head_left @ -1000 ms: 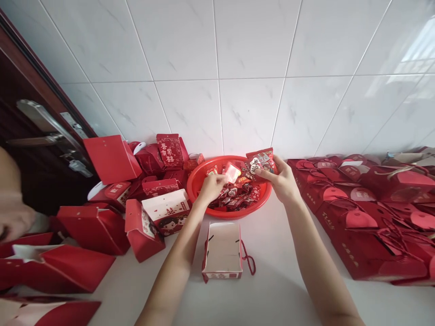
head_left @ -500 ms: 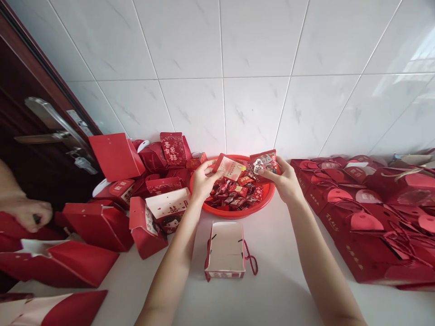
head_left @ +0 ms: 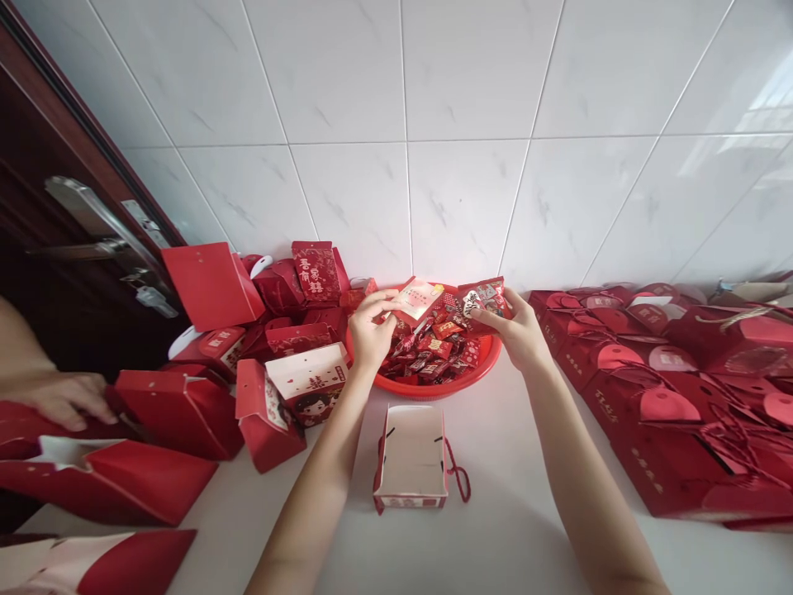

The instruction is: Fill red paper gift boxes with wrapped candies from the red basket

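Red snack packet (head_left: 491,293) pinched in my right grip (head_left: 518,330), pink packet (head_left: 419,299) in left grip (head_left: 373,327); slackening could drop either into the surface's (head_left: 496,504) rear-edge basket (head_left: 427,390).

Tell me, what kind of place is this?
Probably a room indoors, maybe in a home. It has a dark door with a metal handle, a shiny tiled wall, and a white table holding lots of red boxes.
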